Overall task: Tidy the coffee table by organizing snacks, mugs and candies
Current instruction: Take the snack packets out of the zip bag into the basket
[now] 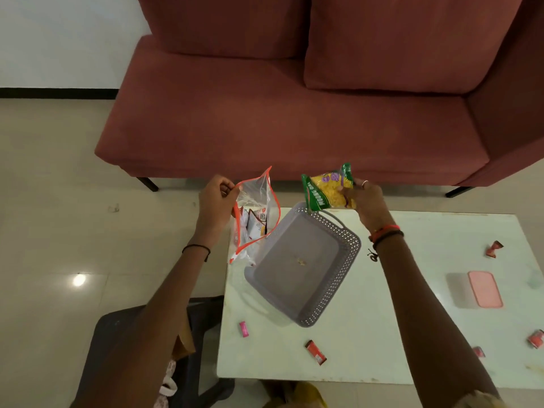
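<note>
My left hand (216, 198) pinches the rim of a clear zip pouch with an orange edge (256, 213), held open above the table's left corner; small snack packets lie inside it. My right hand (366, 201) grips a green and yellow moong dal packet (328, 188) just right of the pouch, above the far end of a grey perforated basket (306, 260). The basket sits tilted on the white coffee table (397, 319) and holds nothing but a crumb. Loose candies lie on the table: a pink one (243, 329), a red one (316, 352), and others at the right (494, 248) (535, 338).
A pink lidded box (484, 289) rests on the table's right side. A dark red sofa (294, 113) stands just beyond the table. A dark stool or chair (141, 348) is at my lower left, on the tiled floor.
</note>
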Available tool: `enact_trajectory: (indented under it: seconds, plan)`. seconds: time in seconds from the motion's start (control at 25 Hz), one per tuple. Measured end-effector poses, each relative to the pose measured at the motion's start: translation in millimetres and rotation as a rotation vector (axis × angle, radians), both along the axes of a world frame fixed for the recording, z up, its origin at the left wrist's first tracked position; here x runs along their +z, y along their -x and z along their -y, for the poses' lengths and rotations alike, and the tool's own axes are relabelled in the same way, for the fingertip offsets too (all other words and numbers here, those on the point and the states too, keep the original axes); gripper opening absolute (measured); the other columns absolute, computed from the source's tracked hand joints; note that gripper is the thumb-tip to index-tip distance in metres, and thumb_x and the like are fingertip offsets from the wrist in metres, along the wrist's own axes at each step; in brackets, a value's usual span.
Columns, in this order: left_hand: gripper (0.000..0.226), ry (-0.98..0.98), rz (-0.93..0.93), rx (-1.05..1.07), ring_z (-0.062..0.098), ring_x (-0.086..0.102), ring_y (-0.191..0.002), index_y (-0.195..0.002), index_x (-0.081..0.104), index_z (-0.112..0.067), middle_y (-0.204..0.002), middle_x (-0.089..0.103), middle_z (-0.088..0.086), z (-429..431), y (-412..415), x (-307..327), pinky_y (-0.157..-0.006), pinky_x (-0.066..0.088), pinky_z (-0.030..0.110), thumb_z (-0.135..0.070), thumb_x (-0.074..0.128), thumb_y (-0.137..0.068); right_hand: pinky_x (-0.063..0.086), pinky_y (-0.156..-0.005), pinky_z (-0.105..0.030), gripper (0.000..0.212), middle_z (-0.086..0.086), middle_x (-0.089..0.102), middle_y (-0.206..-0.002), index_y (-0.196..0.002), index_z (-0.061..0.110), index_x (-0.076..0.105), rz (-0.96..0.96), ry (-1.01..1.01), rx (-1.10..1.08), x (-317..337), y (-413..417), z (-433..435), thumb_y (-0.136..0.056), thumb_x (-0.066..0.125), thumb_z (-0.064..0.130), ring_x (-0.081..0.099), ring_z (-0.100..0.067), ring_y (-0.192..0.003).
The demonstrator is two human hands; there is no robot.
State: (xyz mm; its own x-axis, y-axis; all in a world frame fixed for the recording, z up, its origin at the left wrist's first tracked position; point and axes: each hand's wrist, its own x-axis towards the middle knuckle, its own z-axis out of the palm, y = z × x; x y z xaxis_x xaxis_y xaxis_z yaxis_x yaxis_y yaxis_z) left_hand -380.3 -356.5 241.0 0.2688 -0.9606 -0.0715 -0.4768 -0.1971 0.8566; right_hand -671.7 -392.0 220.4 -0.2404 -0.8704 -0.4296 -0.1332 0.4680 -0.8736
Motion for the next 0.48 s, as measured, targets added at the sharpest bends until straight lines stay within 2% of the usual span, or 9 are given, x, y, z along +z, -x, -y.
enact_trajectory:
  seconds: [0.08, 0.16, 0.28, 0.48]
  plan:
    - [0.015, -0.006, 0.024, 0.008, 0.0, 0.055, -0.034, -0.079, 0.052, -0.007, -0.057, 0.053, 0.002, 2.1, -0.3, -4.2, -0.037, 0.039, 0.01, -0.015, 0.062, -0.088, 0.05, -0.069, -0.022, 0.027, -0.009, 0.063, -0.09, -0.109, -0.002, 0.064, -0.294, -0.083, 0.032, -46.3, -0.7, 13.9, -0.082, 0.067, 0.001, 0.061, -0.006, -0.07]
    - [0.016, 0.009, 0.027, 0.005, 0.003, 0.055, -0.033, -0.079, 0.053, -0.008, -0.056, 0.054, 0.005, 5.6, -0.9, -11.8, -0.039, 0.04, 0.013, -0.017, 0.063, -0.088, 0.048, -0.078, -0.031, 0.02, -0.014, 0.064, -0.099, -0.102, 0.0, 0.064, -0.447, -0.143, 0.134, -93.7, -3.1, 23.7, -0.082, 0.064, 0.001, 0.06, -0.02, -0.091]
    - [0.017, 0.051, 0.046, 0.0, 0.003, 0.056, -0.035, -0.08, 0.054, -0.008, -0.058, 0.055, 0.002, 9.2, -2.8, -21.8, -0.04, 0.043, 0.016, -0.02, 0.065, -0.086, 0.05, -0.084, -0.034, 0.027, -0.021, 0.067, -0.111, -0.111, 0.001, 0.064, -0.524, -0.159, 0.26, -151.7, -8.6, 33.3, -0.085, 0.057, 0.0, 0.064, -0.032, -0.103]
    - [0.018, 0.101, 0.021, -0.012, 0.001, 0.057, -0.04, -0.084, 0.056, -0.007, -0.062, 0.055, -0.002, 9.2, 0.7, -36.0, -0.041, 0.046, 0.016, -0.02, 0.067, -0.085, 0.05, -0.088, -0.037, 0.032, -0.022, 0.066, -0.115, -0.116, 0.004, 0.062, -0.596, -0.119, 0.396, -210.9, -20.2, 58.9, -0.087, 0.048, -0.001, 0.062, -0.035, -0.107]
